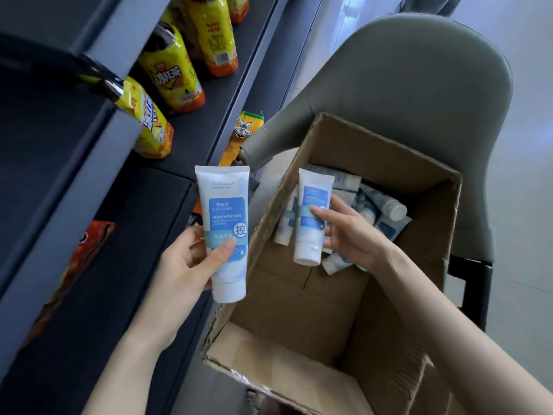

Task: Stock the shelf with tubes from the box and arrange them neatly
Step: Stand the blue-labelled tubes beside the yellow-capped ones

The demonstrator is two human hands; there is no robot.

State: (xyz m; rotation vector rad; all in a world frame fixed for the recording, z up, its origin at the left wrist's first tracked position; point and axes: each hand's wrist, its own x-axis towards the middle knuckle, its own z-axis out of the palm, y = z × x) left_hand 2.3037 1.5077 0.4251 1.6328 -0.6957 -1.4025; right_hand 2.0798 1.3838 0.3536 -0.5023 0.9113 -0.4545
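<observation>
Left hand (187, 259) grips one tube (224, 232) upright, cap down, crimped end up, beside the shelf (143, 223). Right hand (350, 232) pinches a second tube (312, 217), same orientation, above the box (299, 295) of loose tubes (386, 205).

I log the left tube (223, 232) as white with a blue label panel and a pale teal band; the right tube (311, 217) matches. The box (299, 310) is plain brown, the shelf (125, 235) dark grey, the bottles (172, 76) yellow with orange bases.
</observation>
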